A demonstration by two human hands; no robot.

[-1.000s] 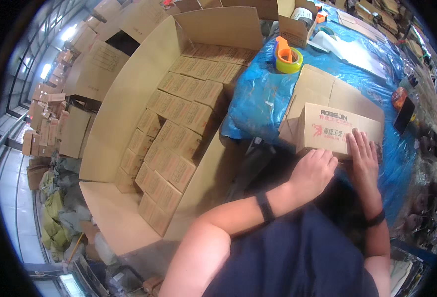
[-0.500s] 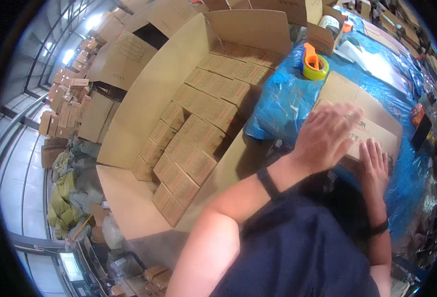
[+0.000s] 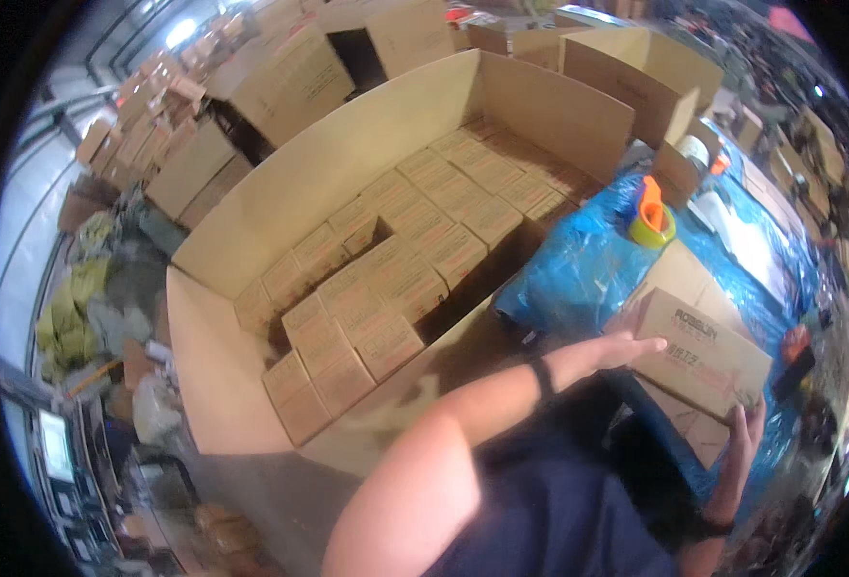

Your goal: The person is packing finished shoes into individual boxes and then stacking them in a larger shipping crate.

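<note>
A small closed brown cardboard box (image 3: 698, 351) with dark print sits between my two hands, slightly tilted. My left hand (image 3: 631, 348) presses its left end, thumb lying on the top face. At the lower right corner my right hand (image 3: 747, 429) grips the other end, its fingers partly hidden by the box. Flat brown cardboard (image 3: 686, 271) shows beneath the box, on a surface covered in blue plastic (image 3: 578, 245). To my left stands a large open carton (image 3: 376, 111), with rows of similar small boxes (image 3: 400, 274) packed inside and gaps between some rows.
An orange tape dispenser with yellow tape (image 3: 651, 216) lies on the blue plastic beyond the box. Behind it is a small open carton (image 3: 682, 168) holding a white roll. More open cartons (image 3: 626, 87) stand at the back. Yellow-green sacks (image 3: 73, 313) are piled at far left.
My hands have gone from lying spread over the printed cardboard to holding the box by its two ends. The view has shifted, showing more of the background beyond the large carton.
</note>
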